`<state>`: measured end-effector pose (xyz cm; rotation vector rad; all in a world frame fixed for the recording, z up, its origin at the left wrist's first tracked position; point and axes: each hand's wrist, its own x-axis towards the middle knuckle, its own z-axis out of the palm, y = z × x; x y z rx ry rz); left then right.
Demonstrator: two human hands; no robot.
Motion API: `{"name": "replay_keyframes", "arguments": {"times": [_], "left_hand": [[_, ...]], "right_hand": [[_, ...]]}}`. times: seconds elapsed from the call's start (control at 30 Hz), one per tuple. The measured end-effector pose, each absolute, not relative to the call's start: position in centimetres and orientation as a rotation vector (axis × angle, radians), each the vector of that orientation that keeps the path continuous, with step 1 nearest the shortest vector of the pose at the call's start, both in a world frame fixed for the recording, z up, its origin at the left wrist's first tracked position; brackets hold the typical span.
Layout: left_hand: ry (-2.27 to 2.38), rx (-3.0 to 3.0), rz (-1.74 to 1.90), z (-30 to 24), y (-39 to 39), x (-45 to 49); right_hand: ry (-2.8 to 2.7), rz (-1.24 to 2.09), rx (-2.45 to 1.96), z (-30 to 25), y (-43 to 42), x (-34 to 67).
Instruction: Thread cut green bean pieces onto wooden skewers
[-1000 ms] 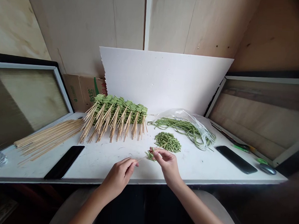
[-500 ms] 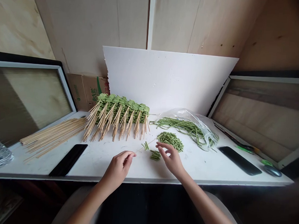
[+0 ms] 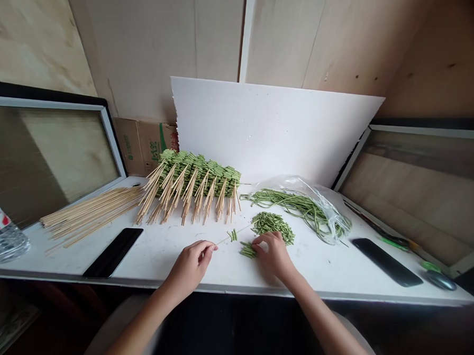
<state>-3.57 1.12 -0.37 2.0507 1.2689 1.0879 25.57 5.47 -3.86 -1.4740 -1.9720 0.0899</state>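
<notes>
Head view: above the tabletop (image 3: 319, 274), near the middle of its front edge, the left hand (image 3: 190, 266) pinches a bamboo skewer (image 3: 223, 241) between thumb and curled fingers, its far end slanting toward the heap of cut bean pieces (image 3: 273, 226). A few threaded bean pieces (image 3: 232, 235) sit partway along it. The right hand (image 3: 275, 255) has thumb and fingertips bent down at the right end of a short row of bean pieces (image 3: 248, 249); whether they grip one, I cannot tell. To do this well, I'd keep the left pinch steady behind the threaded ones, take a single piece, hold it crosswise to the point, pierce its middle without splitting it, and keep fingertips out of the point's line.
</notes>
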Motion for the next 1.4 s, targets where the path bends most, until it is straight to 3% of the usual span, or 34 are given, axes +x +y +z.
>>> {"name": "replay_keyframes", "arguments": {"times": [0.13, 0.37, 0.5, 0.8, 1.4], "left_hand": [[1.259, 2.043, 1.088, -0.6, 1.2, -3.5], [1.273, 2.047, 1.019, -0.7, 0.8, -3.4], [1.240, 2.038, 0.983, -0.5, 0.4, -3.0], [1.237, 2.017, 0.982, -0.6, 0.2, -2.8], [1.216, 2.083, 1.012, -0.7, 0.3, -2.9]], "right_hand": [[-1.822, 0.258, -1.420, -3.1, 5.3, 25.5], [-1.185, 1.070, -1.143, -0.6, 5.3, 26.3], [-0.968, 1.332, -0.946, 0.0, 5.1, 26.3], [-1.014, 1.376, -0.799, 0.4, 4.4, 25.7], [-1.016, 1.249, -0.939, 0.4, 4.0, 25.4]]}}
